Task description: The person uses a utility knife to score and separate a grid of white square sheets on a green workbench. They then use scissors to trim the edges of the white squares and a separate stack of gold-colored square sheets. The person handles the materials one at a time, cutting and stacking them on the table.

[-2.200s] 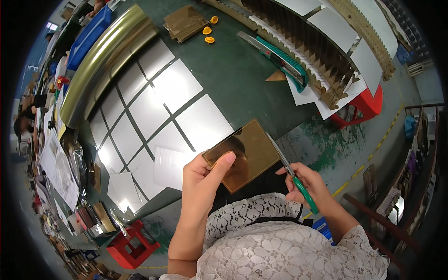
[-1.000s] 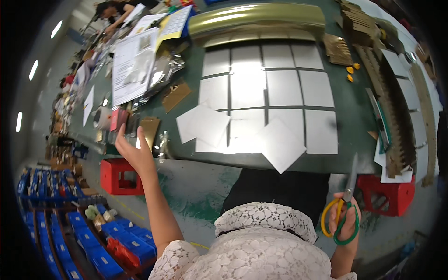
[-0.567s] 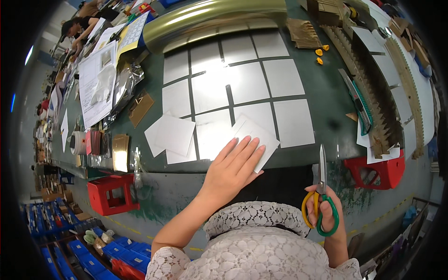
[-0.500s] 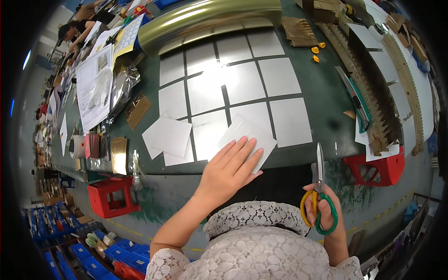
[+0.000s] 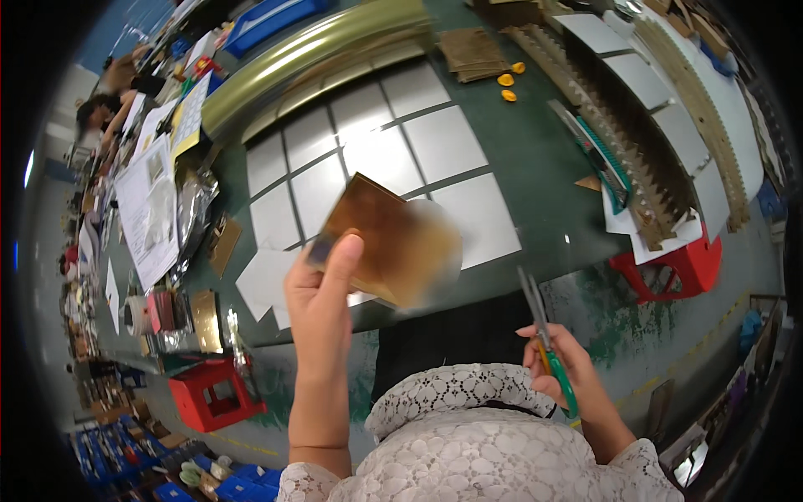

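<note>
My left hand (image 5: 322, 293) is raised over the table's front part, thumb on top, gripping a shiny gold-brown square sheet (image 5: 381, 238) by its left edge. The sheet's right side is blurred. In my right hand (image 5: 565, 360), low at the right by the table's front edge, are scissors (image 5: 535, 305) with one green and one yellow handle, their blades pointing up and away. Beneath and beyond the sheet, white square cards (image 5: 385, 142) lie in rows with narrow dark gaps. Looser white cards (image 5: 263, 280) overlap beside my left hand.
A gold film roll (image 5: 318, 67) lies across the back of the green table (image 5: 535, 159). At the right are a green utility knife (image 5: 606, 163), serrated strips (image 5: 619, 134) and yellow caps (image 5: 506, 81). Papers (image 5: 146, 197) lie left; red stools (image 5: 213, 393) stand below. Someone works at far left.
My left hand has lifted a white card off the table and turned it, showing a gold-brown face. The scissors have turned more edge-on in my right hand. The whole view has shifted.
</note>
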Tool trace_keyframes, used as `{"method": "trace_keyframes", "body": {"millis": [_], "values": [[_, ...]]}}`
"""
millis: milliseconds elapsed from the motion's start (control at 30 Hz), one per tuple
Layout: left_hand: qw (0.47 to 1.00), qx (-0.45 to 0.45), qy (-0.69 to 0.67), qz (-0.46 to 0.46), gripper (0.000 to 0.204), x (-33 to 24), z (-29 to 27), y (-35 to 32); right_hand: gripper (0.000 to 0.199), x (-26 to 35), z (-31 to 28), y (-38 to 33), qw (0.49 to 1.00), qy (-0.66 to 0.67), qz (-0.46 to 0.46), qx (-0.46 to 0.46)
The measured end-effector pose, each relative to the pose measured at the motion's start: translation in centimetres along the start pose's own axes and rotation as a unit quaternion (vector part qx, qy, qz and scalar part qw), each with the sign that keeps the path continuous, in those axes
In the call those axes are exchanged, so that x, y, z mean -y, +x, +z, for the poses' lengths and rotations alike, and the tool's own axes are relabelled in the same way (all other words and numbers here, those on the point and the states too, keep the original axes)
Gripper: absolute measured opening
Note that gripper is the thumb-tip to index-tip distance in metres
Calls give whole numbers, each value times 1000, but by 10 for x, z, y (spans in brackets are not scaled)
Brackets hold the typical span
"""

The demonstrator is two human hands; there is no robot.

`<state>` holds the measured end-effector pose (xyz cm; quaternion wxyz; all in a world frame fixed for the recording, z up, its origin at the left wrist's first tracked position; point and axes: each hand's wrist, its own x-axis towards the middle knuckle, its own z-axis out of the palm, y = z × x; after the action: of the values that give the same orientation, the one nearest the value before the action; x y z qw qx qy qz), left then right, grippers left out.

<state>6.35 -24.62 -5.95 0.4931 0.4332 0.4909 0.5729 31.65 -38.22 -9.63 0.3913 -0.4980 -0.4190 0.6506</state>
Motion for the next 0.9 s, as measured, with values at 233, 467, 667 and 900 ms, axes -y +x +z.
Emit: {"method": "trace_keyframes", "body": {"millis": [233, 467, 667, 900], "values": [[977, 90, -96, -166, 23, 16, 34, -9, 67, -6, -13, -6, 998, -50, -30, 0], [971, 127, -58, -196, 17, 24, 39, -11, 68, 0, -20, -6, 999, -43, -4, 0], [974, 133, -22, -183, 15, 28, 43, -11, 69, -4, -23, -6, 999, -54, -8, 6], [970, 149, -9, -192, 17, 28, 42, -10, 69, -2, -24, -6, 999, -51, -13, 3]]}}
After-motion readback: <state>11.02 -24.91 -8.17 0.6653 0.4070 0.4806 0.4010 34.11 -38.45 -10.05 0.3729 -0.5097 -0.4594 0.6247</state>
